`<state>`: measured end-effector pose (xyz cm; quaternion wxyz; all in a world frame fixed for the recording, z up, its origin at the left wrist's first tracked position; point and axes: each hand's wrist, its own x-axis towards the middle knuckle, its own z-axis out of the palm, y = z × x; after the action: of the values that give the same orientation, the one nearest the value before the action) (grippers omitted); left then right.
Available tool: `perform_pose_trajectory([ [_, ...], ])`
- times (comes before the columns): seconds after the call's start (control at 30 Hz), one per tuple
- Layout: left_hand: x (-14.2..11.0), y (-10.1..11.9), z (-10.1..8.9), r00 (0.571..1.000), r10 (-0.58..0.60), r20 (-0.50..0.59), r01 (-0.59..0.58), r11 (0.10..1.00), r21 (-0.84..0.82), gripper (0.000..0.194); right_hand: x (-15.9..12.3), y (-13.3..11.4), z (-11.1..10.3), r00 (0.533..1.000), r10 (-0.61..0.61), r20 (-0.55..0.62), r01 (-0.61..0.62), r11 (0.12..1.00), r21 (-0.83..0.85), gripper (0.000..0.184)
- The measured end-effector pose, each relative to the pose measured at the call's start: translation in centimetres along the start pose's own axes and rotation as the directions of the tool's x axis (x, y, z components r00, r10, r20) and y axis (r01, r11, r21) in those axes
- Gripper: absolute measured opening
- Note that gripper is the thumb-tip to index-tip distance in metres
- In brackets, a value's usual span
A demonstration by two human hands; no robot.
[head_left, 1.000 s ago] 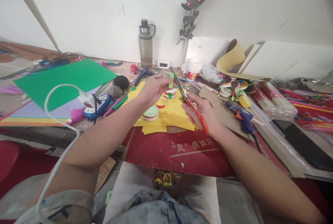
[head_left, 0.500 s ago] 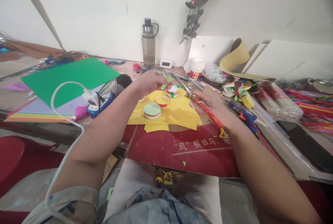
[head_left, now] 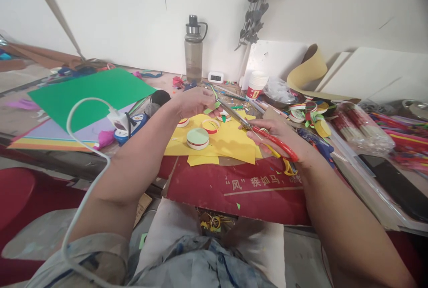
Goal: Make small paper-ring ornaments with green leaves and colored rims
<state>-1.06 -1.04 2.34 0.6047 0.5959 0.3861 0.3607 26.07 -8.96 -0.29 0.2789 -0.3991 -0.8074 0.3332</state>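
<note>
My left hand (head_left: 197, 101) is closed in a pinch on a small green paper strip (head_left: 211, 109) above the yellow paper. In my right hand (head_left: 276, 135) are scissors (head_left: 232, 112) with long metal blades and red and yellow handles. Their tips point left and reach the strip at my left fingertips; whether they touch it I cannot tell. Below lie a round piece with a pale green top (head_left: 197, 137) and a red-edged paper ring (head_left: 210, 126). Another round piece (head_left: 224, 117) is partly behind the blades.
Yellow paper (head_left: 230, 150) lies on a red board (head_left: 200, 190). A water bottle (head_left: 193, 54), small clock (head_left: 216, 77) and paper cups (head_left: 257, 84) stand behind. Green sheet (head_left: 90, 94) and cabled plug (head_left: 120, 121) are left; a black phone (head_left: 394, 185) is right.
The scissors have swung so their tips meet the area of the green strip, and their handles have spread in my right hand. My left hand keeps its pinch. The view has shifted slightly.
</note>
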Motion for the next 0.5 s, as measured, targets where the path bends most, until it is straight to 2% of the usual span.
perform_pose_trajectory([
  [0.23,0.08,-0.02,-0.91,0.991,-0.013,0.136,0.002,0.997,0.078,0.02,-0.29,-0.44,-0.17,0.997,0.064,0.044,-0.063,0.998,-0.016,0.057],
  [0.37,0.1,-0.13,-1.05,0.988,-0.009,0.153,-0.005,0.996,0.089,0.015,-0.58,-0.7,-0.09,0.987,0.149,0.061,-0.15,0.989,0.014,0.062],
  [0.5,0.15,-0.16,-1.06,0.988,-0.015,0.156,-0.001,0.995,0.102,0.013,-0.69,-0.8,-0.09,0.987,0.152,0.054,-0.153,0.988,0.001,0.061],
])
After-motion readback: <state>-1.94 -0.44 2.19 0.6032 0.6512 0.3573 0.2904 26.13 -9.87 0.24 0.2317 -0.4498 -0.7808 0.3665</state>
